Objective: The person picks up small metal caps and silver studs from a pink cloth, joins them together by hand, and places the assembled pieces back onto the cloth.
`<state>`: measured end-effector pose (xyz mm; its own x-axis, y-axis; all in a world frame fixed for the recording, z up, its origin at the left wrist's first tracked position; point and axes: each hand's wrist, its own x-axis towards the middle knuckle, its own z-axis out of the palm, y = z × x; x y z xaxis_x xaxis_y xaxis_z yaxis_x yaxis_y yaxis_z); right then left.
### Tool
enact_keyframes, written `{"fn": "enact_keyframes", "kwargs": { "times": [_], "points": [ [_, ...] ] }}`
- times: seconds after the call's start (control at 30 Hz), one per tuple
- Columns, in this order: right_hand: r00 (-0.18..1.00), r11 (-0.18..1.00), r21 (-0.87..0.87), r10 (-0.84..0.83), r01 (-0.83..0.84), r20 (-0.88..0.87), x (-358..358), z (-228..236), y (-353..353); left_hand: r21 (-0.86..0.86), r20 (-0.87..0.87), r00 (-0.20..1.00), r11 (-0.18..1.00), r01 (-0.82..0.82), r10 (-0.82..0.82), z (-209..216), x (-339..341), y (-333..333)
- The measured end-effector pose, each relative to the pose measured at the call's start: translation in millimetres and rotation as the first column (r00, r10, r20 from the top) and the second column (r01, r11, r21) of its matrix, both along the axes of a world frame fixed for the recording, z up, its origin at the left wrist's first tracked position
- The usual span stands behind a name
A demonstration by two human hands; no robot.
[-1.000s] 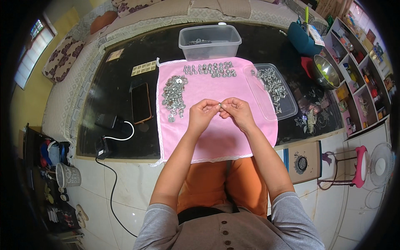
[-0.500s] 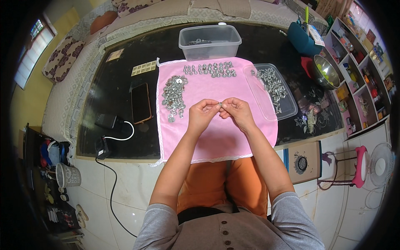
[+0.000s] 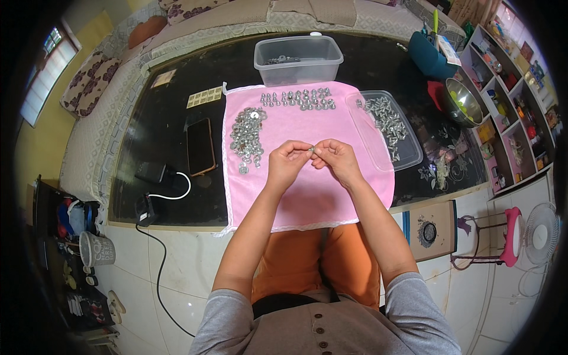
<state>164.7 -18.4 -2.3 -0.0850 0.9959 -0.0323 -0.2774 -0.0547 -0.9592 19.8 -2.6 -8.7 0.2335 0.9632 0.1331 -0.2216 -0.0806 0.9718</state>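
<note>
My left hand and my right hand meet over the middle of a pink cloth. The fingertips of both pinch one small metal piece, mostly hidden, so I cannot tell if it is a bolt, a washer or both. Left of my hands lies a heap of silvery washers. Along the cloth's far side, several bolts with washers stand head down in rows. To the right, many loose bolts lie in a clear plastic lid, which overlaps the cloth.
Behind the cloth stands a clear plastic tub with dark metal parts inside. A phone, a black charger with a white cable, and a yellowish card lie left on the dark table. A steel bowl sits far right.
My fingertips shift very slightly around the small metal piece. Everything else stays where it was.
</note>
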Motion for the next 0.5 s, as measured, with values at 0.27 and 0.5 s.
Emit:
{"fn": "enact_keyframes", "kwargs": {
  "times": [0.27, 0.5],
  "points": [
    [1.0, 1.0, 0.014, -0.011, 0.011, 0.015, 0.6, -0.8, 1.0, -0.026, -0.018, 1.0, 1.0, 0.017, -0.018, -3.3, -0.7, 1.5],
    [1.0, 1.0, 0.017, -0.01, 0.01, -0.005, -0.2, 1.1, -0.6, -0.007, -0.022, 1.0, 1.0, -0.02, 0.02, 2.0, -0.5, -0.9]
  ]
}}
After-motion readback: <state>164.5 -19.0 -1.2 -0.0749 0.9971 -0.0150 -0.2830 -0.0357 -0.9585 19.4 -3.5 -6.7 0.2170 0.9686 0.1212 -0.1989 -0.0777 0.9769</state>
